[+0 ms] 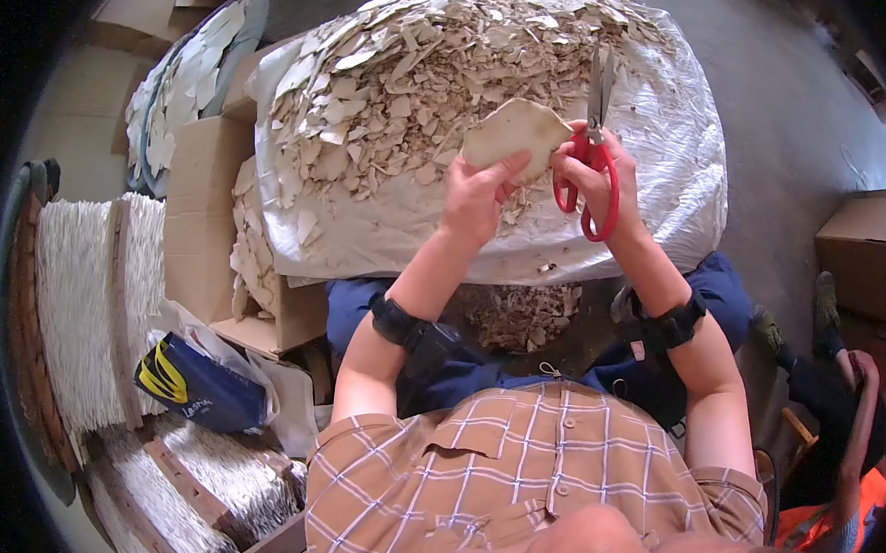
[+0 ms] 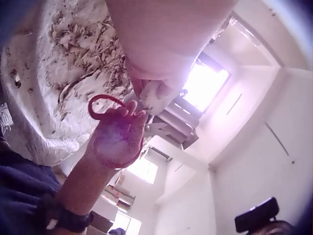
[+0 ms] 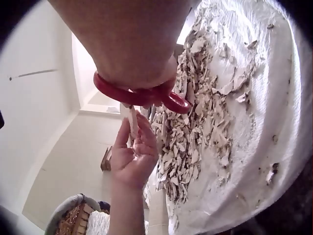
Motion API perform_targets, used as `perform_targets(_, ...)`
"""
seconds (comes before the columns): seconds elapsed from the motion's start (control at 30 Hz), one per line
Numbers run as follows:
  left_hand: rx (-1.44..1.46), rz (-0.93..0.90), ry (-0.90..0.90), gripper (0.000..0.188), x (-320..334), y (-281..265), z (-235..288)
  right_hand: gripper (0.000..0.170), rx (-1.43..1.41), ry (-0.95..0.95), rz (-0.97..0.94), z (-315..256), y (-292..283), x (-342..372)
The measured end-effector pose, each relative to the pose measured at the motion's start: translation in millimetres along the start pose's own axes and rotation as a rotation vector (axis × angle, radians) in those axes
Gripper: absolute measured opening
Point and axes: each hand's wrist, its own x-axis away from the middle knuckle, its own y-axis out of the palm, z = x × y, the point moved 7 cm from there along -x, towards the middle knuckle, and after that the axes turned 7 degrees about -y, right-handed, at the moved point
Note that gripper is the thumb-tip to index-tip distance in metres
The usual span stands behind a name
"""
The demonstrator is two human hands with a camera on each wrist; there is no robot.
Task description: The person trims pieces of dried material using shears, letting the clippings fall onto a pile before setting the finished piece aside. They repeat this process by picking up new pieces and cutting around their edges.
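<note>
A pale, flat piece with an angular outline [image 1: 519,132] is held up over the covered table, pinched by my left hand [image 1: 477,193] at its lower edge. My right hand [image 1: 598,180] grips red-handled scissors [image 1: 610,200], whose blades point away from me and look slightly parted. Fingertips of the right hand are at the piece's right edge. The left wrist view shows the right hand [image 2: 115,139] with a red handle loop [image 2: 93,108] round it. In the right wrist view the left hand [image 3: 134,164] holds the piece [image 3: 132,120] nearly edge-on.
Broken pale pieces [image 1: 402,104] are heaped on the white plastic cover [image 1: 669,178]. Cardboard boxes [image 1: 201,219] and a blue bag [image 1: 207,389] stand at the left, beside stacked pale sheets [image 1: 76,307]. Another person's legs [image 1: 809,371] and more boxes [image 1: 861,238] are at the right.
</note>
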Motion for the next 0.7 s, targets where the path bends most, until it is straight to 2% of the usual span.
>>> perform_targets(0.1, -0.120, 0.049, 0.044, 0.027, 2.2, -6.5, -2.2, 0.028, 0.147, 0.017, 0.033, 5.1, -1.0, -0.2)
perform_targets(0.13, -0.199, 0.060, 0.154, 0.027, 5.6, -3.6, 4.0, 0.028, 0.145, 0.016, 0.028, 9.4, -0.1, -0.4)
perform_targets(0.17, -0.277, 0.071, 0.262, 0.027, 9.1, -1.5, 10.7, 0.028, 0.296, -0.077, 0.037, 8.3, -2.7, -1.0)
perform_targets(0.2, -0.277, 0.074, 0.264, 0.027, 9.7, -3.5, 12.5, 0.029, 0.447, -0.172, 0.048, 4.6, -5.4, -1.4)
perform_targets(0.23, -0.286, 0.115, 0.258, 0.026, 10.6, -9.1, 14.7, 0.029, 0.446, -0.173, 0.045, 6.0, -9.7, -3.5)
perform_targets(0.3, -0.298, 0.169, 0.267, 0.026, 11.4, -19.1, 20.1, 0.029, 0.679, -0.225, 0.115, 2.7, -24.4, -9.7)
perform_targets(0.33, -0.191, 0.146, 0.131, 0.028, 6.5, -28.2, 15.8, 0.029, 0.549, -0.152, 0.122, 11.4, -31.1, -14.8)
perform_targets(0.37, -0.084, 0.128, 0.004, 0.031, 5.4, -38.7, 13.1, 0.030, 0.576, -0.075, 0.109, 18.1, -37.5, -18.7)
perform_targets(0.4, -0.092, 0.159, 0.036, 0.031, 7.1, -47.2, 16.2, 0.032, 0.602, 0.003, 0.092, 23.1, -41.1, -19.3)
perform_targets(0.47, 0.044, 0.317, -0.175, 0.034, 5.3, -65.8, -11.3, 0.030, 0.410, 0.063, 0.111, 34.2, -45.4, -18.0)
perform_targets(0.5, 0.075, 0.298, -0.184, 0.036, 4.7, -71.9, -16.9, 0.028, 0.420, 0.048, 0.081, 31.5, -44.1, -16.5)
perform_targets(0.57, 0.136, 0.474, -0.051, 0.032, 12.5, -97.2, -11.4, 0.027, 0.443, 0.068, 0.057, 25.9, -41.4, -13.6)
perform_targets(0.6, 0.209, 0.540, 0.089, 0.030, 14.2, -120.9, 4.8, 0.027, 0.439, 0.062, 0.048, 21.5, -38.9, -13.1)
perform_targets(0.63, 0.275, 0.600, 0.222, 0.029, 18.9, -153.3, 29.7, 0.027, 0.405, 0.063, 0.050, 18.0, -37.4, -11.2)
perform_targets(0.67, 0.280, 0.437, 0.410, 0.022, 25.6, -178.1, 68.2, 0.028, 0.371, 0.065, 0.061, 14.6, -37.5, -10.0)
perform_targets(0.7, 0.347, 0.559, 0.488, 0.017, 42.8, -200.5, 99.8, 0.028, 0.366, 0.066, 0.076, 10.6, -37.9, -8.6)
